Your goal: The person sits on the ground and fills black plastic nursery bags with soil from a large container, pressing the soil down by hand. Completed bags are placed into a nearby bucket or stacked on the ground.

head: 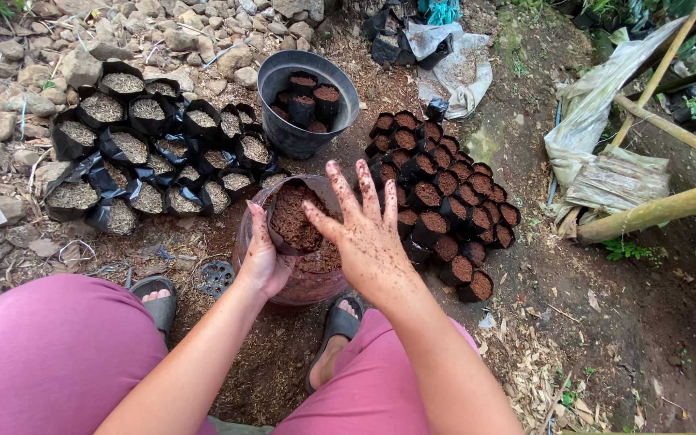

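While I crouched over the ground in the head view, my left hand (263,262) kept a closed grip on the rim of a small black nursery bag (293,217) packed with reddish-brown soil, holding it over a clear plastic tub (304,282) of the same soil between my sandalled feet. My right hand (368,234) hovered just above the bag, grip released, fingers (346,193) spread and flecked with soil. Beyond the tub stood a grey bucket (308,109) holding several filled bags. To its right sat a tight cluster of filled dark bags (445,209); to its left, a group of larger black bags (142,157) with paler filling, beside loose stones (34,72).
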